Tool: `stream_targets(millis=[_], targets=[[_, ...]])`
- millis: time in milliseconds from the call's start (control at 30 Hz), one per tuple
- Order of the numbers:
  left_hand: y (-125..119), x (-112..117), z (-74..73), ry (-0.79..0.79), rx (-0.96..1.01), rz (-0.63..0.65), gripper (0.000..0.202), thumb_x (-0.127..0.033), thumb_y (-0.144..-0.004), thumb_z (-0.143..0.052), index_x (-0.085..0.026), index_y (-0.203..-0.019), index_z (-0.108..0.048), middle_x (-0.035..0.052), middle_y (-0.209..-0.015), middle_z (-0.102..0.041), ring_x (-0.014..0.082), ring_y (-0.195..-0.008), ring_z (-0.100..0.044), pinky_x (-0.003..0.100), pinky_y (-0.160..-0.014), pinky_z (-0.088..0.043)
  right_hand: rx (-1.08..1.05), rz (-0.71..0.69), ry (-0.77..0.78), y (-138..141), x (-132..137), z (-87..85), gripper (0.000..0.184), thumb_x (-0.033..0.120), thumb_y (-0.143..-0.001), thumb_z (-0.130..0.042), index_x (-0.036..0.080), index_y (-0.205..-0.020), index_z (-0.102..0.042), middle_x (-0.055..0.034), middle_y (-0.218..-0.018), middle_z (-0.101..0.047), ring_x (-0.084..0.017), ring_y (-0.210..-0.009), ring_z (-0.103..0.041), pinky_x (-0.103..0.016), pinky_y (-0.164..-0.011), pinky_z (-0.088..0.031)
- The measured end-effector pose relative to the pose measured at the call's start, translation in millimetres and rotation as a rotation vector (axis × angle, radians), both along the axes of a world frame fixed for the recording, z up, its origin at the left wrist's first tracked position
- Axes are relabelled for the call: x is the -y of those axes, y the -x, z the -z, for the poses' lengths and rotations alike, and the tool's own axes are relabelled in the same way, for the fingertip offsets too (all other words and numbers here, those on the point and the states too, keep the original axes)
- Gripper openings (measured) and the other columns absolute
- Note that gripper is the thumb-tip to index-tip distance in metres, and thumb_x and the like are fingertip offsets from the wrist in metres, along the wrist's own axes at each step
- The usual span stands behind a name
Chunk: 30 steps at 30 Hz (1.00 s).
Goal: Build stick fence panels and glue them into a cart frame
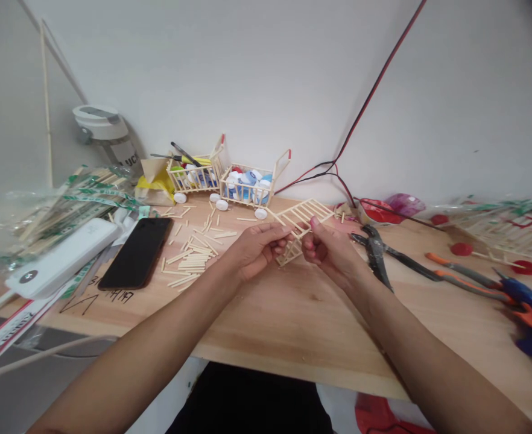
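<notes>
Between my two hands is a small wooden-stick frame (303, 214), built like a slatted ladder panel with a second slatted side (289, 254) hanging below it. My left hand (263, 244) pinches its near left corner with closed fingers. On the near right edge, my right hand (332, 248) grips the frame between thumb and curled fingers. Part of the lower side is hidden behind my hands. Loose cut sticks (193, 256) lie in a pile left of my left hand. Pliers (374, 256) rest to the right of my right hand.
Two stick-built toy carts (248, 184) (193, 175) filled with bottle caps stand against the wall. At left are a phone (136, 253), a white power bank (64, 256), bagged sticks (85, 193) and a lidded cup (107, 135). Orange-handled cutters (465, 280) and a blue glue gun (531, 313) lie right.
</notes>
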State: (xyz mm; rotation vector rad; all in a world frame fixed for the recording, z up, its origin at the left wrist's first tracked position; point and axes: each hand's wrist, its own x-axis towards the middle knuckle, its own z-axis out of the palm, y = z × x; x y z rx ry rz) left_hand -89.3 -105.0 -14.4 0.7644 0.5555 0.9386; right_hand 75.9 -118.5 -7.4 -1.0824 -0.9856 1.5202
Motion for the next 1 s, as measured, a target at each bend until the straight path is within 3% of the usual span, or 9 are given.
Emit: stream_targets(millis=[333, 533, 700, 1000], targets=[[-1.0, -3.2, 1.1, 0.024, -0.002, -0.012, 0.017, -0.017, -0.068, -0.076, -0.007, -0.073, -0.064, 0.0020, -0.071, -0.060, 0.0041, -0.059, -0.047, 0.019, -0.055, -0.034, 0.000, -0.012, -0.008, -1.7, 1.4, 0.6, 0.047, 0.059, -0.064, -0.075, 0.018, -0.079, -0.058, 0.0054, -0.053, -0.052, -0.006, -0.043, -0.041, -0.019, -0.040, -0.021], [0.1, -4.2, 1.3, 0.020, 0.015, 0.000, 0.015, -0.016, -0.069, -0.075, -0.007, -0.071, -0.063, 0.0017, -0.069, -0.060, 0.0044, -0.058, -0.048, 0.018, -0.054, -0.035, 0.035, 0.001, -0.023, -2.0, 3.8, -0.9, 0.049, 0.061, -0.063, -0.075, 0.019, -0.068, -0.050, 0.0052, -0.053, -0.051, -0.006, -0.043, -0.040, -0.020, -0.040, -0.022], [-0.7, -5.3, 3.0, 0.006, 0.008, -0.005, 0.014, -0.015, -0.070, -0.074, -0.007, -0.071, -0.062, 0.0025, -0.070, -0.061, 0.0045, -0.059, -0.048, 0.018, -0.055, -0.035, 0.054, 0.018, -0.041, -11.4, 4.1, 2.8, 0.045, 0.059, -0.065, -0.074, 0.019, -0.075, -0.057, 0.0039, -0.054, -0.054, -0.007, -0.043, -0.043, -0.019, -0.039, -0.023], [-2.5, -4.3, -0.8, 0.033, -0.014, -0.032, 0.008, -0.011, -0.072, -0.069, -0.007, -0.069, -0.063, 0.0036, -0.069, -0.062, 0.0042, -0.057, -0.048, 0.018, -0.054, -0.035, 0.451, 0.077, -0.075, -44.9, 10.9, -6.6, 0.050, 0.064, -0.078, -0.059, 0.016, -0.093, -0.062, -0.0045, -0.071, -0.063, -0.010, -0.051, -0.050, -0.019, -0.039, -0.028]])
